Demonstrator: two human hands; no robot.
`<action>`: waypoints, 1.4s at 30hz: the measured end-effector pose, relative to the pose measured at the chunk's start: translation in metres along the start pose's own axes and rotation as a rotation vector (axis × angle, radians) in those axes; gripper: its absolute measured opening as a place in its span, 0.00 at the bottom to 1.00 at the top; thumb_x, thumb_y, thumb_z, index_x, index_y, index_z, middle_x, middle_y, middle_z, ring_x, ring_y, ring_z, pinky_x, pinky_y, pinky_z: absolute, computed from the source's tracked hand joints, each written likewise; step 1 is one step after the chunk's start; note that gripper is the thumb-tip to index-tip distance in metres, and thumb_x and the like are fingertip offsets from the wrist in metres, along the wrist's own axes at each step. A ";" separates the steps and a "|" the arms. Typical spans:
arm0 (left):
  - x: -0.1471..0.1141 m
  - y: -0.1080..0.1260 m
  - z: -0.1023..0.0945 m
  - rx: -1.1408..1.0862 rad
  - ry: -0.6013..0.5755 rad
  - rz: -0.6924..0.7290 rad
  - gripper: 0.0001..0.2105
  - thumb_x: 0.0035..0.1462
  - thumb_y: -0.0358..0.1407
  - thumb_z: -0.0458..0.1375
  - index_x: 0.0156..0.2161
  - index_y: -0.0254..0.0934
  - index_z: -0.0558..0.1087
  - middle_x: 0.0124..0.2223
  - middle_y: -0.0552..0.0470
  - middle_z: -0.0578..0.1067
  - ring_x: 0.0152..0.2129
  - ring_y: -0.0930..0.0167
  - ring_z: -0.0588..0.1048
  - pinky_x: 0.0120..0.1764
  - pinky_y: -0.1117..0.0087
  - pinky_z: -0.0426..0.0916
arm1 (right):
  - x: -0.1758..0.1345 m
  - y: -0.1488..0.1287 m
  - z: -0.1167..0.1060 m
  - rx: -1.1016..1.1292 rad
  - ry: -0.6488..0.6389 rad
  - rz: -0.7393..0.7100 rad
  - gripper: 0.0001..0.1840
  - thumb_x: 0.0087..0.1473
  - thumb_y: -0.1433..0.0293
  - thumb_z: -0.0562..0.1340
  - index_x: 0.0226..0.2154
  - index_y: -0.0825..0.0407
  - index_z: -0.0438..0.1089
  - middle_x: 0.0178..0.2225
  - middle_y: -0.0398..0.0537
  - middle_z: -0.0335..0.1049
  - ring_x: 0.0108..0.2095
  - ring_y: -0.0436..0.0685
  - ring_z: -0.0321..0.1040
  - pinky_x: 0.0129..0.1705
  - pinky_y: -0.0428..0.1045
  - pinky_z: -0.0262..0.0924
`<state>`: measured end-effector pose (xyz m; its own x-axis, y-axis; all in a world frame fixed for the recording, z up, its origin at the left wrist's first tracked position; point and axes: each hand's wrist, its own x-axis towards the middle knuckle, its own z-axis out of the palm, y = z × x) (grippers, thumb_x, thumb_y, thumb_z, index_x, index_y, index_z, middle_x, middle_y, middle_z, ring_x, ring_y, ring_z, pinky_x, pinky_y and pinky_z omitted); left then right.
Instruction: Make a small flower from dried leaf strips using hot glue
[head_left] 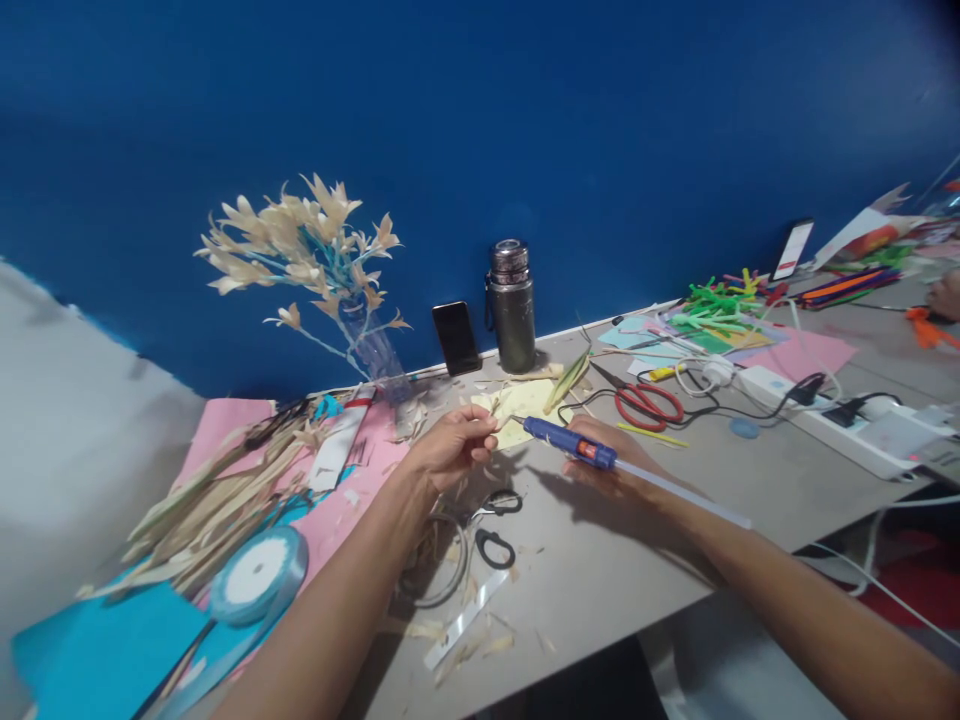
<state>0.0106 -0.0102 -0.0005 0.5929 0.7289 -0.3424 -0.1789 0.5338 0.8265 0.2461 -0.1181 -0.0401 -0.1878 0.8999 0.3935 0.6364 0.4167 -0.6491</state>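
Note:
My right hand (600, 460) grips a blue glue gun (559, 437), with a long clear glue stick (682, 492) sticking out of its back. The gun's nozzle points left and is close to the fingertips of my left hand (457, 440). Those fingers are pinched on a small pale piece, perhaps a bit of dried husk; its exact shape is hard to make out. Beneath both hands lies a yellow paper sheet (536, 398). A green-tan husk leaf (571, 380) rests at that sheet's right side. Black-handled scissors (495, 545) lie on the table just below my hands.
Husk flowers (300, 245) stand in a clear vase (379, 350) at the wall, beside a phone (455, 338) and a flask (514, 310). Red-handled scissors (649, 405), cables and a power strip (825, 420) are rightward. Dried husks (225, 500) and a ribbon roll (259, 575) lie left.

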 end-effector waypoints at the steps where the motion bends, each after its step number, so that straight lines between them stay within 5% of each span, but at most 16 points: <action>1: 0.000 0.000 0.000 -0.009 0.002 -0.006 0.14 0.42 0.22 0.69 0.28 0.33 0.67 0.21 0.55 0.69 0.16 0.80 0.67 0.16 0.85 0.54 | 0.000 -0.001 0.000 -0.011 0.010 0.002 0.17 0.58 0.53 0.60 0.29 0.49 0.65 0.29 0.44 0.63 0.28 0.54 0.59 0.29 0.50 0.53; 18: 0.001 0.000 -0.002 -0.061 0.058 -0.105 0.10 0.50 0.19 0.61 0.28 0.33 0.65 0.19 0.60 0.62 0.11 0.84 0.59 0.12 0.87 0.49 | 0.004 -0.006 0.007 -0.117 0.023 -0.108 0.26 0.60 0.45 0.56 0.28 0.50 0.65 0.27 0.47 0.65 0.27 0.55 0.60 0.30 0.50 0.51; 42: 0.001 0.003 -0.007 -0.162 0.028 -0.146 0.11 0.49 0.18 0.61 0.28 0.32 0.65 0.19 0.62 0.62 0.10 0.85 0.57 0.11 0.88 0.50 | 0.012 -0.010 0.007 -0.344 -0.013 -0.022 0.26 0.60 0.46 0.56 0.27 0.51 0.65 0.27 0.47 0.65 0.27 0.55 0.60 0.30 0.49 0.48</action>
<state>0.0053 -0.0047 -0.0015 0.6000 0.6493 -0.4673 -0.2182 0.6949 0.6852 0.2324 -0.1107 -0.0337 -0.2128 0.8935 0.3953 0.8467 0.3706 -0.3817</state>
